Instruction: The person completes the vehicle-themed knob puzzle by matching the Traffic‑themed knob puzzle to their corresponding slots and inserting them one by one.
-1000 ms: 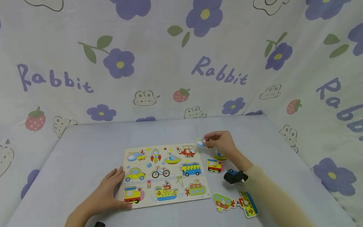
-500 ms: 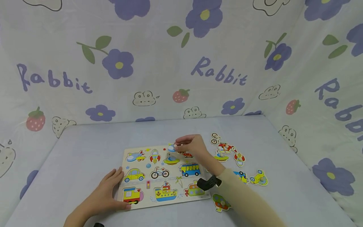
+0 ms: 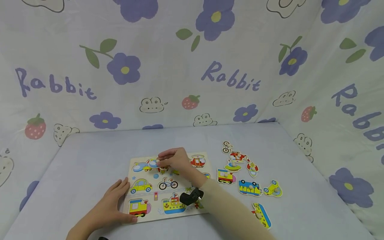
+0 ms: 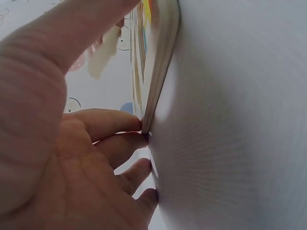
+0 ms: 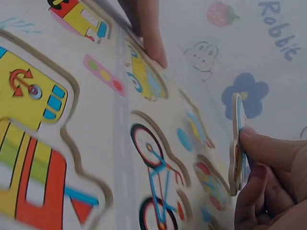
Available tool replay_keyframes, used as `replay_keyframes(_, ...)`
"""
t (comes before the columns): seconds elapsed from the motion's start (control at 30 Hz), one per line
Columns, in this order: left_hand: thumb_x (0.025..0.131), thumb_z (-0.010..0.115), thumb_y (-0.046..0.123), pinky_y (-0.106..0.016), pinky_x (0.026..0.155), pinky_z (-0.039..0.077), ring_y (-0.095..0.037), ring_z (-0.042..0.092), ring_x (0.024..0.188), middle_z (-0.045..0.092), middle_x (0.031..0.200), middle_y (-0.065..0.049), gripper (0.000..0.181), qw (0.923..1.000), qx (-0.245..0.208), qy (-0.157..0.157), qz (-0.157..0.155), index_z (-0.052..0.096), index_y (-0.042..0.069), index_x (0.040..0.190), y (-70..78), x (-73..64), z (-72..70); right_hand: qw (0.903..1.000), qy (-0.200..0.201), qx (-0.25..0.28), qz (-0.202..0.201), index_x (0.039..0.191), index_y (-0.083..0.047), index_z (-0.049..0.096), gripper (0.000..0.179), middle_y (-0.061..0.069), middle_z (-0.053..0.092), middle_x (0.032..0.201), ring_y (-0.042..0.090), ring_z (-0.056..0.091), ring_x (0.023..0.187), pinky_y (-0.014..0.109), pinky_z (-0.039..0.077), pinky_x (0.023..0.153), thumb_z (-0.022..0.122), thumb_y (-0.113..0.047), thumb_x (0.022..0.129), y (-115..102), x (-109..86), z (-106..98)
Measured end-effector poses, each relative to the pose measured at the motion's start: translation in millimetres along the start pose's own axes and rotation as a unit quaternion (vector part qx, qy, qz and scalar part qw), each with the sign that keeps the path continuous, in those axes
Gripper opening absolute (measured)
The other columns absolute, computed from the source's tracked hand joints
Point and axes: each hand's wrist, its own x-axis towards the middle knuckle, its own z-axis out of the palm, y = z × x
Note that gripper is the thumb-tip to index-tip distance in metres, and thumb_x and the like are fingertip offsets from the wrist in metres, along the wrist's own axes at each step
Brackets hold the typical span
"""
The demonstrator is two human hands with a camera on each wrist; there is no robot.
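Note:
My right hand (image 3: 177, 164) pinches a wooden airplane puzzle piece (image 3: 153, 163) between thumb and fingers, over the upper left of the puzzle board (image 3: 156, 216). Right beside it lies the board's airplane recess (image 3: 139, 166). In the right wrist view the piece (image 5: 236, 153) stands edge-on above the printed board, apart from its surface. My left hand (image 3: 105, 205) rests at the board's left edge, thumb by the near corner and the other fingers extended along the side. The left wrist view shows those fingertips (image 4: 136, 123) touching the board's edge and the table.
Right of the board lie loose knobbed pieces: a bicycle (image 3: 227, 147), helicopter (image 3: 238, 156), flying saucer (image 3: 232, 165), rocket (image 3: 252, 169), train (image 3: 225, 176), bus (image 3: 249, 187), car (image 3: 273, 189) and ship (image 3: 262, 215). A patterned curtain (image 3: 168, 73) stands behind the table (image 3: 96, 153).
My right hand has carried the airplane piece leftward, from beside the board's far right corner across to its upper left. The left hand keeps its place at the board's edge.

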Motion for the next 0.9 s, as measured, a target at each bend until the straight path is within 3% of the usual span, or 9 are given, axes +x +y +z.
replay_keyframes(0.23, 0.057, 0.088, 0.061, -0.067, 0.107, 0.018, -0.046, 0.011, 0.143, 0.024, 0.158, -0.020, 0.124, 0.9999, -0.011, -0.005, 0.004, 0.037, -0.006, 0.148, -1.2, -1.2, 0.0, 0.9994, 0.006, -0.033, 0.003, 0.089, -0.005, 0.077, 0.019, 0.003, 0.073, 0.078, 0.016, 0.071, 0.073, 0.026, 0.057, 0.067, 0.086, 0.001, 0.072, 10, 9.6, 30)
replay_keyframes(0.47, 0.058, 0.088, 0.059, -0.068, 0.107, 0.018, -0.046, 0.012, 0.143, 0.025, 0.157, -0.021, 0.122, 0.9998, -0.015, -0.004, 0.012, 0.037, -0.007, 0.147, -1.6, -1.4, -2.1, 0.9919, 0.023, -0.124, -0.007, 0.082, -0.012, 0.076, 0.016, -0.005, 0.070, 0.071, 0.010, 0.067, 0.067, 0.023, 0.054, 0.063, 0.087, -0.005, 0.073, 13, 13.3, 46)
replay_keyframes(0.63, 0.058, 0.088, 0.060, -0.068, 0.107, 0.018, -0.046, 0.013, 0.143, 0.025, 0.157, -0.021, 0.122, 0.9996, -0.021, 0.000, 0.019, 0.038, -0.007, 0.147, -2.7, -1.4, -2.6, 0.9914, 0.027, -0.126, -0.022, 0.083, -0.012, 0.077, 0.014, -0.006, 0.070, 0.072, 0.009, 0.068, 0.068, 0.024, 0.055, 0.063, 0.086, -0.005, 0.075, 15, 15.6, 50)
replay_keyframes(0.9, 0.057, 0.090, 0.057, -0.067, 0.107, 0.017, -0.045, 0.011, 0.144, 0.024, 0.158, -0.020, 0.123, 0.9996, -0.028, -0.007, 0.005, 0.037, -0.006, 0.148, -1.4, -1.6, -2.6, 0.9876, 0.047, -0.146, -0.032, 0.083, -0.016, 0.079, 0.012, -0.011, 0.071, 0.073, 0.003, 0.067, 0.070, 0.023, 0.054, 0.068, 0.086, -0.010, 0.076, 17, 19.2, 58)
